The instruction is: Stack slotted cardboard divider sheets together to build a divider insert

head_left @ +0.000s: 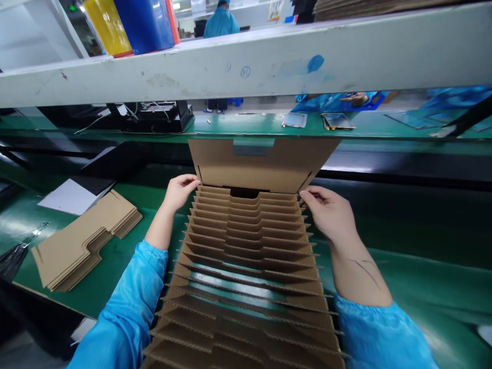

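Observation:
A brown cardboard divider rack [246, 256] with several slotted partitions lies on the green table [423, 287] in front of me. Its far flap [261, 164] stands up at the back. My left hand [179, 190] pinches the rack's far left corner where the flap joins. My right hand [326, 210] grips the far right corner, fingers curled onto the cardboard edge. Both arms wear blue sleeves.
A stack of flat cardboard cutouts [82, 241] lies to the left, with a white sheet [71, 197] behind it. A grey shelf beam [246, 61] runs overhead. Phones or screens [338, 121] lie on the far bench, where another person's blue sleeve [338, 101] rests.

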Demonstrator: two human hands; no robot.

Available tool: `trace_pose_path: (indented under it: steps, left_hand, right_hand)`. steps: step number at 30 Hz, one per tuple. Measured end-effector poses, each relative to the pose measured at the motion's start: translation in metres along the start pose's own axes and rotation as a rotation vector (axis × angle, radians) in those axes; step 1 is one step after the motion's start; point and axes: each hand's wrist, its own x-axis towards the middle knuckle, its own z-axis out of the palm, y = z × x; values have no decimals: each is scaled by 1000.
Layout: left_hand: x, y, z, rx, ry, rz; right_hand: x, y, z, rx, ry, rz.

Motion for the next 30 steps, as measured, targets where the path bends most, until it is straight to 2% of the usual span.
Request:
trace_pose_path:
  steps: [5, 10, 17, 22, 27, 30]
  left_hand:
    - [0, 1, 3, 32, 21, 19]
    - [1, 3, -2, 30, 22, 22]
    - [7, -3, -9, -4, 36, 58]
    - [6, -10, -2, 27, 14, 77]
    - [6, -16, 0, 52, 50, 102]
    - [7, -20, 0, 56, 89, 124]
  right_hand:
    - [3, 3, 7, 13, 60, -28]
    - [0, -3, 9, -73, 34, -94]
    - [2, 0, 18, 44, 88, -90]
    - [3, 7, 21, 242, 3, -28]
    - [8, 1, 25, 247, 49, -34]
    - [13, -2, 25, 254, -2, -48]
